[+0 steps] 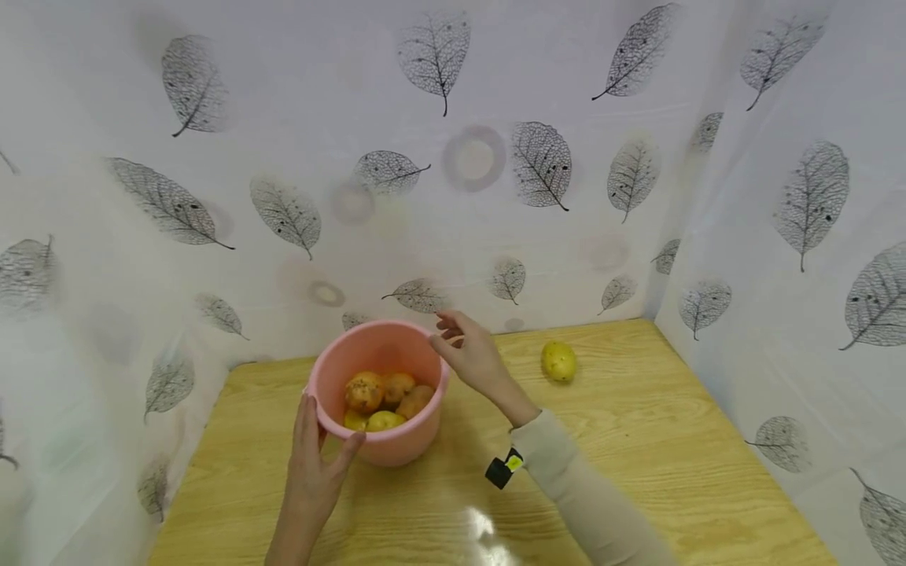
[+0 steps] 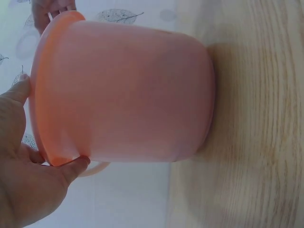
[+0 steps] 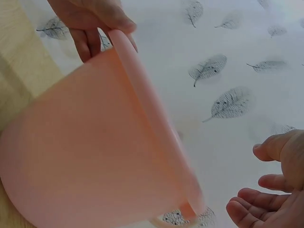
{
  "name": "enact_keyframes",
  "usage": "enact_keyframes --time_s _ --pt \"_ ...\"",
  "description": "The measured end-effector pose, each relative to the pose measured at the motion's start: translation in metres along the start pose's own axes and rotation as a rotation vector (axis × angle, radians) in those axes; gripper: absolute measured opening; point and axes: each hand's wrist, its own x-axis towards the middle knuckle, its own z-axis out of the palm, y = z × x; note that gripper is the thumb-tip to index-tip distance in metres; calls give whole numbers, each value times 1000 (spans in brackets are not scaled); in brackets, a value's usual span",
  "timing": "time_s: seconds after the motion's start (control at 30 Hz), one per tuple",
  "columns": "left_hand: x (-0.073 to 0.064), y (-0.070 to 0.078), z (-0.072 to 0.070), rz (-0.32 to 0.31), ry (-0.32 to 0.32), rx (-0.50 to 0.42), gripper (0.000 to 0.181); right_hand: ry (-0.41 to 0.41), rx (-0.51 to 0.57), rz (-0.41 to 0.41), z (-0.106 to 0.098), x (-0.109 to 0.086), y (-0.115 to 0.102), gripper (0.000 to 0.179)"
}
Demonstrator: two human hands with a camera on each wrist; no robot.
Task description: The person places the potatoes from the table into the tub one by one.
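A pink plastic bucket (image 1: 418, 440) stands on the wooden table with its mouth tilted toward me in the head view. Inside lie several rounded potato-like pieces, some brownish (image 1: 364, 391) and some yellow (image 1: 385, 421). My left hand (image 1: 314, 464) grips the near left rim, the thumb on one side and the fingers along the other; the left wrist view shows this hand (image 2: 33, 190) at the rim too. Beside the right rim, my right hand (image 1: 470, 358) has loosely bent fingers. In the right wrist view, this hand (image 3: 278, 185) is apart from the bucket with nothing in it.
One yellow, spotted, oval potato-like piece (image 1: 559, 361) lies on the table (image 1: 637, 464) to the right, near the back. White leaf-printed sheeting (image 1: 340, 94) hangs behind and at both sides. A pale bucket handle (image 2: 97, 169) hangs by the rim.
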Motion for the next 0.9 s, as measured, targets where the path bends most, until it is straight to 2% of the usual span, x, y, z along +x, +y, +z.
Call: enact_keyframes --time_s 0.47,0.77,0.9 --pt "0 -1 -1 3 3 8 101 122 -48 59 -49 -5 27 48" --pt "0 0 1 43 33 16 98 172 -89 104 -89 -18 51 50" --pt "0 -1 1 35 32 21 98 189 -126 137 -106 -25 62 52"
